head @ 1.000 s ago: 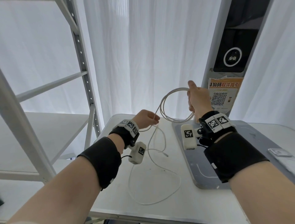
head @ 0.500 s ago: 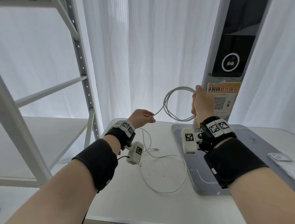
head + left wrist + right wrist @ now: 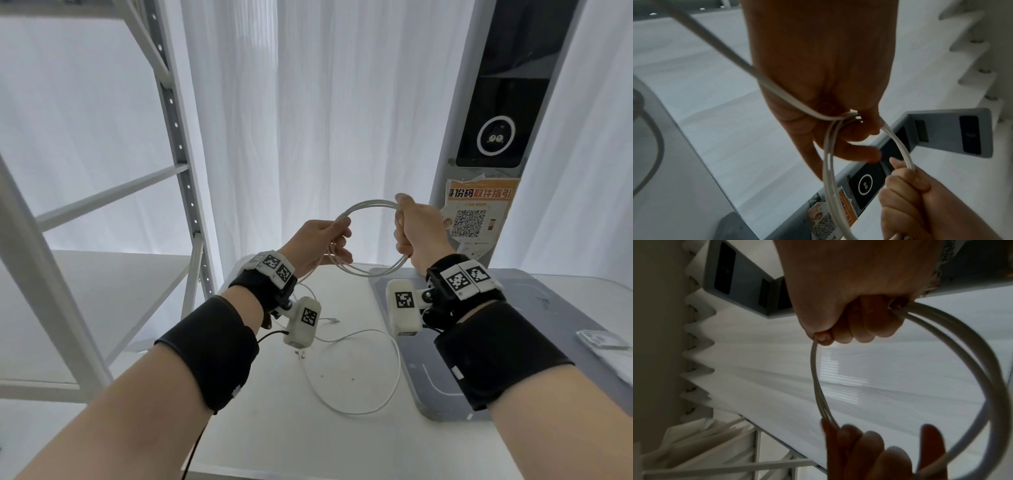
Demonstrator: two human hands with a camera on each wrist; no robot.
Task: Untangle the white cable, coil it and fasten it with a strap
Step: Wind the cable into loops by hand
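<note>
A white cable (image 3: 376,202) is wound into a round coil of several turns, held upright in the air between both hands. My left hand (image 3: 337,236) pinches the coil's left side where a strand crosses it (image 3: 830,118). My right hand (image 3: 406,233) grips the coil's right side in a fist (image 3: 849,321). The coil's turns (image 3: 982,353) curve from that fist round to the left fingers (image 3: 859,447). A loose tail (image 3: 397,370) runs down from the left hand and lies in a loop on the white table (image 3: 274,428), with its plug end (image 3: 332,320) near the left wrist. No strap shows.
A grey flat pad (image 3: 442,383) lies on the table under my right wrist. A kiosk post with an orange QR sticker (image 3: 479,212) rises behind it. A small clear flat item (image 3: 603,342) sits at the far right. A metal shelf frame (image 3: 178,137) stands left.
My left hand has risen and moved right to the coil, laying another turn onto it. The loose loop on the table has shrunk and slid toward the hands. My right hand kept its grip.
</note>
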